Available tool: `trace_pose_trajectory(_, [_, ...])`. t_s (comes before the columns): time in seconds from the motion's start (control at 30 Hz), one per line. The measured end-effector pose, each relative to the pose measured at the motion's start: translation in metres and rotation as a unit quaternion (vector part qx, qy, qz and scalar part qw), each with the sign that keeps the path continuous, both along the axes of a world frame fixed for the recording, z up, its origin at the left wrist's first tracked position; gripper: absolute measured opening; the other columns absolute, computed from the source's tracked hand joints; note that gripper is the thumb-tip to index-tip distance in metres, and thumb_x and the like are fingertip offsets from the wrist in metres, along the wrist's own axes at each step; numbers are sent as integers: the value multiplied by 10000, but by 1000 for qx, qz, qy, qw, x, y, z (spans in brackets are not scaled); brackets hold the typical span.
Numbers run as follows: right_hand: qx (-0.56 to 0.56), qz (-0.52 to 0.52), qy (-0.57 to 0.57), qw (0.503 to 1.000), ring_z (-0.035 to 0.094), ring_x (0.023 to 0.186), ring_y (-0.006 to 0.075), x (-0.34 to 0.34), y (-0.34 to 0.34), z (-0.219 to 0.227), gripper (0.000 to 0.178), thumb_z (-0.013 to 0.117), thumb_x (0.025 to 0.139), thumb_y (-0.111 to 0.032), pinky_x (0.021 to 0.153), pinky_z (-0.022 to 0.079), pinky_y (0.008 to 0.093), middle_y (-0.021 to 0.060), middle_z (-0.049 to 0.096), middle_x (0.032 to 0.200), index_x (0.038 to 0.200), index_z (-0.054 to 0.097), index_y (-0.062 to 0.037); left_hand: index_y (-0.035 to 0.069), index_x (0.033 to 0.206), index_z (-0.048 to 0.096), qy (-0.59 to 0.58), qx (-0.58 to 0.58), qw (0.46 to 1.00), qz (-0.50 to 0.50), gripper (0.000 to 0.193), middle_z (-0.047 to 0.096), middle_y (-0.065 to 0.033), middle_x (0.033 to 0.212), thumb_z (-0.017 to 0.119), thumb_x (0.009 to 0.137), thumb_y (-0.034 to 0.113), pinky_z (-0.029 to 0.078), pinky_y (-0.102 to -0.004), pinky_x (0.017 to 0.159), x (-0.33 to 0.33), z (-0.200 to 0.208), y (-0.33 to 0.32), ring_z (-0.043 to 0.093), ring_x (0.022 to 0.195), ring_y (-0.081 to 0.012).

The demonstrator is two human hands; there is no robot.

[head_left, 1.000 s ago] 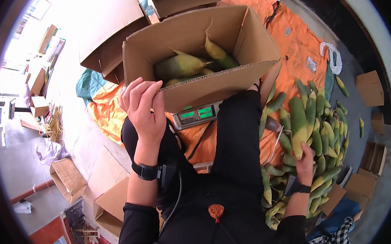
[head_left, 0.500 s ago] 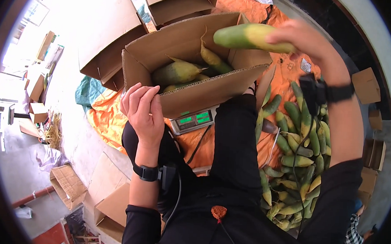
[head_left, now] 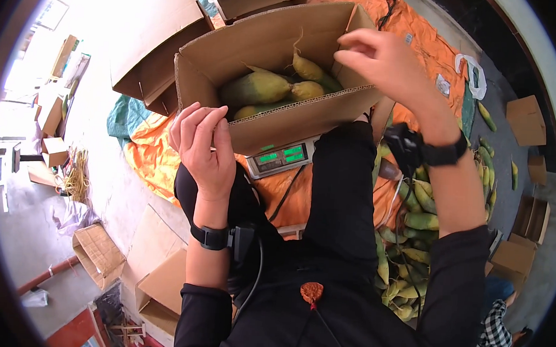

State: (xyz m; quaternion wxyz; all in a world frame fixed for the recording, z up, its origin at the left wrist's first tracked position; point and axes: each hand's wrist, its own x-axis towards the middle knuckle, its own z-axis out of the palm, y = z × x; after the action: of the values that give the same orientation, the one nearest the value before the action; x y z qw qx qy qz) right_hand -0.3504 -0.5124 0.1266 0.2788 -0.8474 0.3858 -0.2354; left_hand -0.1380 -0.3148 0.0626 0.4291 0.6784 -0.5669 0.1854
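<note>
An open cardboard box (head_left: 293, 121) stands on a digital scale (head_left: 281, 160) in front of me. Inside lie several green radishes (head_left: 255, 89), thick and pale at one end with thin root tails. At the box's near left corner, my left hand (head_left: 205, 146) has its curled fingers over the rim and its thumb against the outer wall. My right hand (head_left: 384, 65) hovers over the right end of the box, empty, its thumb and fingers apart. Both wrists wear black straps with small devices.
A heap of green radishes (head_left: 421, 220) lies to my right on an orange tarp (head_left: 155, 170). More open cartons (head_left: 152, 47) stand beyond the box and at lower left (head_left: 158, 293). A white plastic bag (head_left: 473, 77) lies far right. Someone in a checked shirt (head_left: 491, 332) is at lower right.
My right hand held a green radish above the box's right end; it is now empty and farther left and lower. Another radish end shows inside the box. My left hand stays at the corner.
</note>
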Motion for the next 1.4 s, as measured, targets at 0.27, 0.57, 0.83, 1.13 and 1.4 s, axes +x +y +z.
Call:
trace_pose_trajectory(0.27, [144, -216, -89, 962, 564, 685, 82, -126, 36, -70, 227, 623, 876, -158, 643, 449, 239, 40, 648, 785, 965, 644, 50, 89, 913, 692, 13, -16, 1000, -3, 108, 625, -27, 921, 648, 815, 75, 355, -368, 921, 2, -4, 0, 555, 1013, -243])
trace_pose_trajectory(0.57, [218, -287, 17, 933, 511, 550, 101, -195, 99, -189, 349, 611, 895, -243, 529, 411, 291, 70, 559, 573, 697, 604, 45, 67, 763, 640, 26, -5, 999, -45, 102, 627, -27, 892, 673, 816, 147, 329, -376, 939, 2, -2, 0, 560, 1021, -238])
trace_pose_trajectory(0.83, [193, -285, -81, 936, 578, 704, 133, -180, 89, -198, 390, 613, 812, -52, 608, 470, 268, 76, 623, 930, 1199, 565, -35, 73, 881, 665, 9, -6, 1000, -3, 129, 615, -50, 959, 603, 777, 27, 379, -400, 898, 5, -1, 4, 548, 1008, -261])
trace_pose_trajectory(1.13, [175, -251, -180, 935, 545, 1051, 150, -111, 28, -102, 447, 527, 973, -308, 855, 448, 286, 82, 558, 1234, 1336, 483, -52, 106, 893, 663, 45, -41, 998, -23, 168, 598, -32, 954, 655, 734, 53, 361, -425, 904, -7, -1, 1, 536, 1026, -267])
trace_pose_trajectory(1.4, [156, -134, -206, 957, 453, 1255, 218, -34, -4, -72, 462, 479, 986, -250, 1040, 347, 322, 129, 450, 1389, 1357, 428, 21, 108, 891, 659, 94, -65, 993, -1, 182, 593, -33, 974, 664, 718, 51, 356, -413, 926, 2, 9, 23, 526, 1055, -260])
